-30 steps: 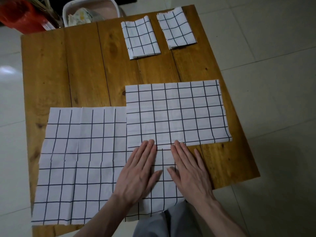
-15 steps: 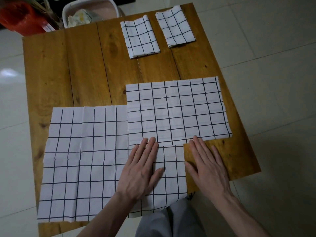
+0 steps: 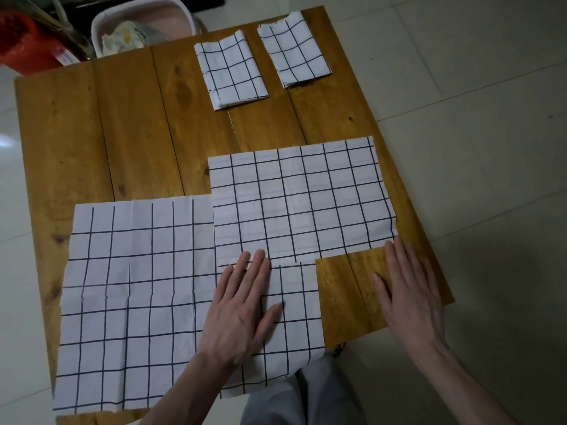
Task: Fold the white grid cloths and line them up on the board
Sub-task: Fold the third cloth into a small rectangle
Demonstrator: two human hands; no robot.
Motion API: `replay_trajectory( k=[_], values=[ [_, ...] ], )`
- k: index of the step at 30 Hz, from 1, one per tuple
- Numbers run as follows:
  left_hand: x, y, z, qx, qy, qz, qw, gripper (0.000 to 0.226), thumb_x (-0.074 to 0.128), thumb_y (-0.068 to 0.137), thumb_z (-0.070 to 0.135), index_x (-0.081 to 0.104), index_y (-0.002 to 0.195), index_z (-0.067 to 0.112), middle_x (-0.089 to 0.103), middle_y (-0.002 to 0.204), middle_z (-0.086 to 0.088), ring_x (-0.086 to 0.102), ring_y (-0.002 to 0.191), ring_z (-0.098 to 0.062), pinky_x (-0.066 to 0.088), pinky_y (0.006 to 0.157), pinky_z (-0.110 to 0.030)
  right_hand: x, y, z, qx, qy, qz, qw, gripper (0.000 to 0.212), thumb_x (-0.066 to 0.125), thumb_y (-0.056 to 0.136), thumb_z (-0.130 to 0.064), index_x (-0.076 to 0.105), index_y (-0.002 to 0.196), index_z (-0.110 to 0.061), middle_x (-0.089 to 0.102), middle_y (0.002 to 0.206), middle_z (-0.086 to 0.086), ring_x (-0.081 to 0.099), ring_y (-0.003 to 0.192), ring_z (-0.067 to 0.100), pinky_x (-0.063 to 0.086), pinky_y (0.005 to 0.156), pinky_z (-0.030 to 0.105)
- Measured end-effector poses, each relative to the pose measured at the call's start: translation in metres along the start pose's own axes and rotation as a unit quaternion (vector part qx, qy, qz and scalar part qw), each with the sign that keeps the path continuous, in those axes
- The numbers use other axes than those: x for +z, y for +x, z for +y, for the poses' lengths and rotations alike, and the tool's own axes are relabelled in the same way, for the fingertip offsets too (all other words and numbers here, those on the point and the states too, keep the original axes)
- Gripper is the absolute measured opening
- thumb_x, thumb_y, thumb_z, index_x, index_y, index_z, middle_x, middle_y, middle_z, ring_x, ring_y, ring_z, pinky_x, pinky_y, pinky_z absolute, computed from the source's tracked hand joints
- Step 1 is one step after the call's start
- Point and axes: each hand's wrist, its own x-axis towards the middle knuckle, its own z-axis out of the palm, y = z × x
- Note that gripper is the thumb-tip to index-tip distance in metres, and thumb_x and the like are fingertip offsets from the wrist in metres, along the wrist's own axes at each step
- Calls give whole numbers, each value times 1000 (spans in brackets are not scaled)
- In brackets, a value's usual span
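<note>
On the tabletop near its front edge, the left hand presses flat on a half-folded grid cloth; the right hand, fingers straight, rests beside its corner. Thin, limp fabric: best pinched at corners.
</note>
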Motion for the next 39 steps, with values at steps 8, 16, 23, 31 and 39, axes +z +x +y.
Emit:
replay_trajectory(
  k=[8, 16, 23, 31, 39],
  values=[
    [3, 1, 4, -3, 18, 18, 1000, 74, 29, 109, 56, 17, 167, 12, 10, 176, -5, 7, 163, -27, 18, 127, -53, -6, 3, -9, 32, 33, 31, 998, 63, 27, 108, -52, 28, 163, -21, 28, 170, 1, 23, 158, 26, 26, 125, 53],
    [2, 12, 24, -64, 22, 33, 997, 73, 30, 108, 58, 40, 159, 6, 30, 171, -9, 19, 161, -26, 23, 126, -53, -16, 6, -16, 55, 64, 68, 994, 55, 36, 107, -46, 52, 147, -13, 48, 156, 12, 41, 148, 32, 36, 117, 55],
    [-7, 38, 46, -12, 10, 38, 999, 72, 32, 110, 55, 24, 166, 11, 28, 171, -8, 18, 161, -24, 21, 128, -48, -32, 29, -37, 138, 103, 90, 981, 55, 54, 104, -38, 43, 149, -9, 56, 140, 18, 55, 124, 37, 49, 96, 52],
    [7, 56, 61, 42, 47, -7, 998, 67, 32, 110, 55, 27, 165, 17, 26, 172, -7, 21, 160, -25, 16, 124, -46, -51, 70, -43, 243, 114, 8, 963, 44, 57, 100, -48, 50, 124, -12, 58, 122, 13, 56, 107, 31, 48, 89, 46],
    [9, 55, 65, 29, 31, -8, 999, 66, 32, 111, 54, 25, 166, 18, 24, 173, -5, 19, 161, -24, 15, 125, -47, -58, 73, -42, 270, 246, -11, 931, 32, 67, 98, -35, 44, 114, -19, 52, 110, 1, 53, 85, 15, 45, 67, 32]
  ],
)
